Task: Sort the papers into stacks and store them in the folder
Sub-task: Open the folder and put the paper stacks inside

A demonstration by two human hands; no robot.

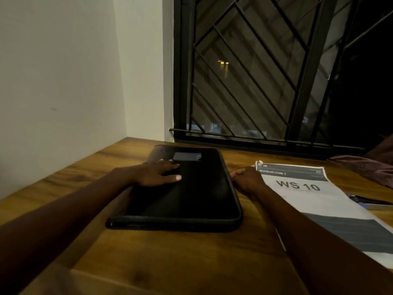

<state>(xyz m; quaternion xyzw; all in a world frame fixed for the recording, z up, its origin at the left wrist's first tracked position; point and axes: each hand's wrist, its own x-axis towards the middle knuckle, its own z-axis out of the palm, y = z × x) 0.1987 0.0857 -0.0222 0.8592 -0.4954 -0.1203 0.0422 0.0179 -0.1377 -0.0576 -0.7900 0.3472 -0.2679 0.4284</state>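
A black zip folder (191, 196) lies closed and flat on the wooden table (170, 262), with a grey label near its far end. My left hand (155, 173) rests palm down on the folder's left side, fingers spread. My right hand (246, 179) sits at the folder's right edge with its fingers curled against the rim; what they grip is hidden. To the right lies a stack of papers (319, 199), its top sheet printed "WASHROOM 2" and "WS 10".
A dark pen-like object (370, 202) lies on the papers at the far right. A dark maroon cloth (365, 169) sits at the back right. A barred window (265, 71) and a white wall (63, 71) close the table's far side.
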